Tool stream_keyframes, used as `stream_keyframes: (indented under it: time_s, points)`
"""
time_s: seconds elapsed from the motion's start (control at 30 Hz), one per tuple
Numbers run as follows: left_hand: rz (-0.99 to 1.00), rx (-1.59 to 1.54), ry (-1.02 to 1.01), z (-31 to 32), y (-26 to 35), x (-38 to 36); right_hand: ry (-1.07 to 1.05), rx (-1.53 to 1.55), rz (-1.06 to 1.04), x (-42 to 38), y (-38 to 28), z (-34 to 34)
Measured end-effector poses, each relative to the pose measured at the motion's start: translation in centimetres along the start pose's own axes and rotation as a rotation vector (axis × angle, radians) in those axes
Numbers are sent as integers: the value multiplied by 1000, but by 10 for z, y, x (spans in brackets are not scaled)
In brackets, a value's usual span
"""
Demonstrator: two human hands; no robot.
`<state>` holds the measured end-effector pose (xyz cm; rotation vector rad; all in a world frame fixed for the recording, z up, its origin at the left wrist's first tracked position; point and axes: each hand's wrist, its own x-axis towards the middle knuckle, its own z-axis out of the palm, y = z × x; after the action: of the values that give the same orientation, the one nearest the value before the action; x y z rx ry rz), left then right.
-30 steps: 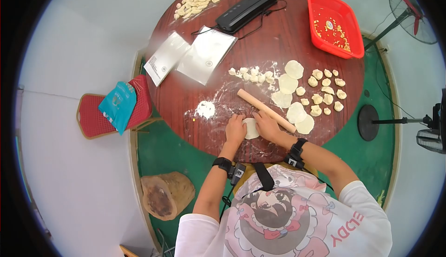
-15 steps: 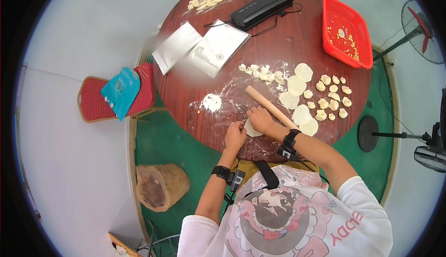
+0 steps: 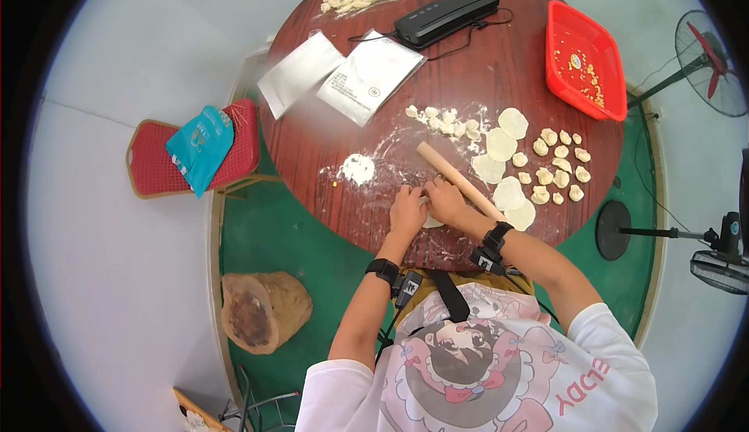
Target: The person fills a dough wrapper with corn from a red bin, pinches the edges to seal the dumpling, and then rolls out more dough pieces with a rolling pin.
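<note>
The bench (image 3: pixel 300 167) is reddish brown with dark streaky grain, chalky white where flour (image 3: pixel 357 169) lies towards its near edge. By its right edge, the basket (image 3: pixel 558 79) is bright red, flecked yellow inside; towards the far edge, the machine (image 3: pixel 446 15) is black. Dough rounds (image 3: pixel 513 123) are pale cream, the rolling pin (image 3: pixel 460 181) light tan, the packets (image 3: pixel 370 81) silvery white with dark print. The shirt (image 3: pixel 343 389) is white with a pink-and-grey cartoon and reddish-pink letters.
</note>
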<state>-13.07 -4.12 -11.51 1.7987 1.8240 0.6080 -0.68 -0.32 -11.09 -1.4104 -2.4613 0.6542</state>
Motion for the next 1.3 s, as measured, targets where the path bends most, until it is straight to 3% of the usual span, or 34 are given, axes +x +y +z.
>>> stream_keyframes:
  time_s: [0.13, 0.33, 0.4, 0.53, 0.6, 0.63, 0.7, 0.73, 0.77, 0.8, 0.87, 0.9, 0.93, 0.97, 1.03, 1.1, 1.17, 1.2, 1.27, 1.3]
  points:
    - [-9, -7, -27, -2, 2, 2, -33, 109, 107, 0, 0, 0]
    - [51, 23, -62, -10, 1, -3, -149, 3, -10, 0, 7, -9]
    - [58, -111, -85, -14, -2, -3, -299, 70, -13, 1, 1, -23]
    - [28, -333, -99, -33, -1, -11, -219, 194, -81, -4, -10, -56]
    - [-82, -536, 166, -34, -3, -17, -179, 209, -118, -3, -12, -67]
    - [-82, -536, 166, -37, -4, -18, -179, 209, -118, -4, -15, -71]
    - [-657, -891, 131, -47, -3, -21, -83, 76, -248, -8, -21, -75]
    - [-749, -1028, 97, -48, -8, -24, -82, 74, -248, -12, -19, -71]
    - [-746, -1029, 98, -46, -11, -27, -87, -40, -385, -17, -14, -60]
    - [-722, -937, 94, -43, -15, -29, -93, -155, -521, -23, -8, -49]
    - [-699, -844, 95, -33, -25, -37, -125, -160, -558, -40, 4, -27]
    - [-561, -657, 147, -27, -30, -40, -158, -163, -594, -47, 6, -23]
    - [-425, -468, 193, -20, -35, -44, -293, -148, -493, -54, 8, -20]
    - [-430, -469, 193, -19, -32, -46, -298, -146, -494, -58, 7, -23]
    - [-117, 4, 308, -14, -23, -50, -301, -149, -391, -64, 9, -29]
    - [-87, -60, 200, -11, -8, -49, -275, -138, -368, -66, 12, -32]
    - [140, 231, -11, -6, 5, -47, -243, -126, -343, -65, 14, -35]
    - [145, 229, -13, -1, 3, -48, -229, -149, -314, -65, 14, -36]
    - [333, 368, -316, 8, -2, -51, -215, -170, -280, -66, 14, -36]
    - [336, 368, -317, 10, -2, -51, -182, -147, -289, -67, 14, -36]
